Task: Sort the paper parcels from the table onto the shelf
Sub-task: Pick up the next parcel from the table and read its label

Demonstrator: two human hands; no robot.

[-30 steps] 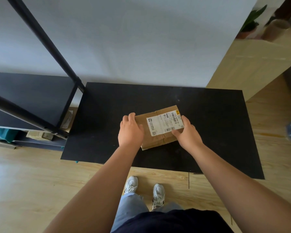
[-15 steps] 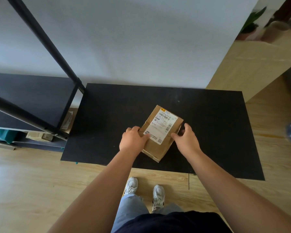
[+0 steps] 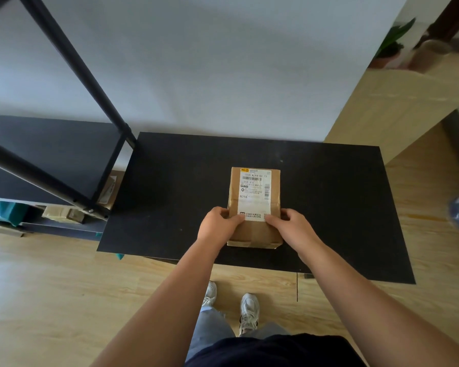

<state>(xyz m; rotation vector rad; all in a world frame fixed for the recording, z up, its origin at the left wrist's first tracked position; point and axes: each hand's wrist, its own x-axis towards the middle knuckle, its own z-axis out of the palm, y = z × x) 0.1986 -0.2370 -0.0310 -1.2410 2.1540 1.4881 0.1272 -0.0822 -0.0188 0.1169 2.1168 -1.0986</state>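
A brown cardboard parcel (image 3: 254, 231) with a white shipping label lies on the black table (image 3: 329, 197), its long side pointing away from me and the label upright to my view. My left hand (image 3: 217, 225) grips its near left edge. My right hand (image 3: 292, 226) grips its near right edge, thumbs on top by the label's lower end. The black metal shelf (image 3: 53, 152) stands to the left of the table.
Other brown parcels (image 3: 61, 214) and a teal item (image 3: 3, 211) lie on the shelf's lower level; another labelled parcel (image 3: 109, 192) shows behind the shelf post. A wooden cabinet (image 3: 398, 107) stands at the right, white wall behind, my feet below the table's front edge.
Both hands have turned the parcel clockwise on the table, from lying crosswise to lengthwise with the label upright. The hands slid to its near end.
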